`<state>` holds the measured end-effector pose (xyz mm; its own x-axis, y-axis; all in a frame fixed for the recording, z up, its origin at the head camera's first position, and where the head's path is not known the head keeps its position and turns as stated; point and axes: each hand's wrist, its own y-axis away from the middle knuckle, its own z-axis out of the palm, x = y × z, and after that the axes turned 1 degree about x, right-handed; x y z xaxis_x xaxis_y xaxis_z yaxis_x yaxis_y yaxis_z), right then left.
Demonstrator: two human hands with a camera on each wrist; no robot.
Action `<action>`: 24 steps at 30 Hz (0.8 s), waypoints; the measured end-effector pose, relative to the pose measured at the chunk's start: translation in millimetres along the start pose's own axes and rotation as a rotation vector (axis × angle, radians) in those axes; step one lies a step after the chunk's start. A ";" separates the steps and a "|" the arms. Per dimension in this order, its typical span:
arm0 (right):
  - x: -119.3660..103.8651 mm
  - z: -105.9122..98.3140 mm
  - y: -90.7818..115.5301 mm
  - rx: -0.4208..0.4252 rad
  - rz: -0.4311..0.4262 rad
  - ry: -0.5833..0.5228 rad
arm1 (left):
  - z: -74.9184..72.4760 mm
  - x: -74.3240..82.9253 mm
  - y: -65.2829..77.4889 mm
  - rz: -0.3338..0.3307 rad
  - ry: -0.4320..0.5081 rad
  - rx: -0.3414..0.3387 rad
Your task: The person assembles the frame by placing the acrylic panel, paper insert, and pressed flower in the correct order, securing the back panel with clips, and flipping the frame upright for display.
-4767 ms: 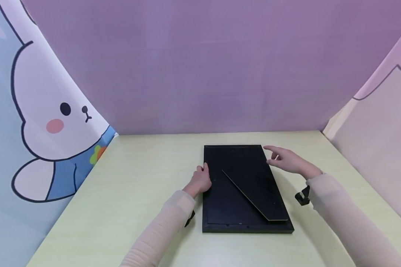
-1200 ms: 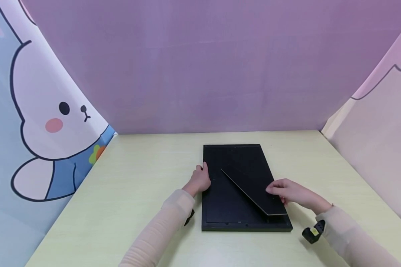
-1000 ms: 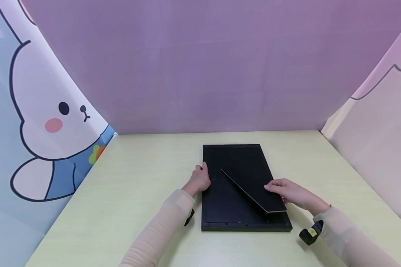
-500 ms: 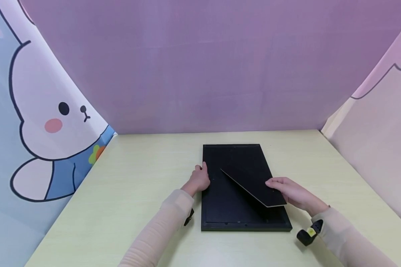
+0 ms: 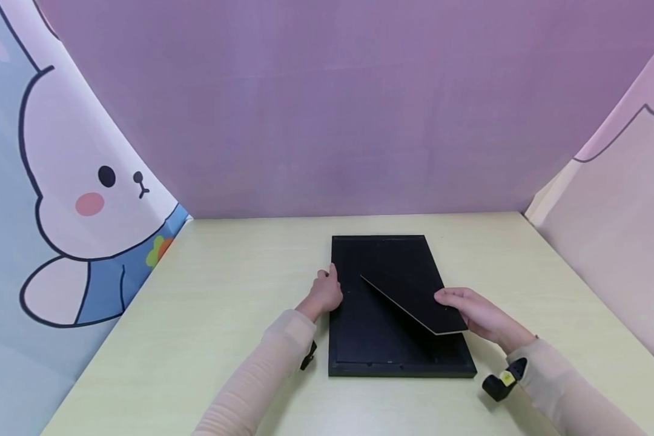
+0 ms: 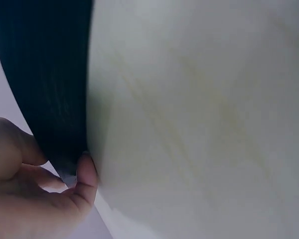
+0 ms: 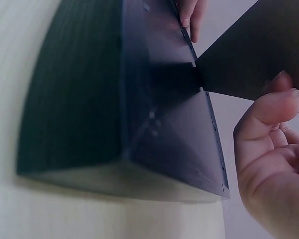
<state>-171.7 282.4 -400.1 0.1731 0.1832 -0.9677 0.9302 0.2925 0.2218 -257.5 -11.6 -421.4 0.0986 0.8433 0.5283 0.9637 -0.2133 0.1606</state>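
A black picture frame (image 5: 365, 339) lies back side up on the table. From its back, a flat black stand (image 5: 409, 303) with a thin pale edge tilts up, its near end clear of the backing. My left hand (image 5: 326, 292) grips the frame's left edge. In the left wrist view, the thumb and fingers of the left hand (image 6: 50, 184) lie on either side of the dark frame edge (image 6: 50, 74). My right hand (image 5: 482, 313) pinches the right side of the stand, thumb on top. The right wrist view has the right hand (image 7: 276, 154) on the raised stand (image 7: 254, 55), fingertips partly hidden.
The pale wood-look table (image 5: 240, 272) extends around the frame. A purple backdrop (image 5: 332, 109) rises behind it, with a printed rabbit panel (image 5: 87, 200) on the left and a pale panel (image 5: 627, 230) on the right.
My right hand came from beside the frame's upper right edge down to the stand and pinched it. The stand's near end has risen. My left hand and the frame stay in place.
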 end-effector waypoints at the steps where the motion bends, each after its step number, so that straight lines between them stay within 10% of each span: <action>1: 0.2 0.0 -0.1 0.001 0.001 -0.003 | 0.3 -0.5 -0.2 -0.004 0.010 0.010; 24: 10.1 -1.3 -0.8 0.007 -0.073 0.030 | -2.8 -11.5 8.4 0.050 0.138 0.101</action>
<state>-171.1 285.3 -409.8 0.0946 0.1897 -0.9773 0.9422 0.2998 0.1494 -251.3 -24.4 -423.8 0.1188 0.7555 0.6442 0.9792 -0.1967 0.0501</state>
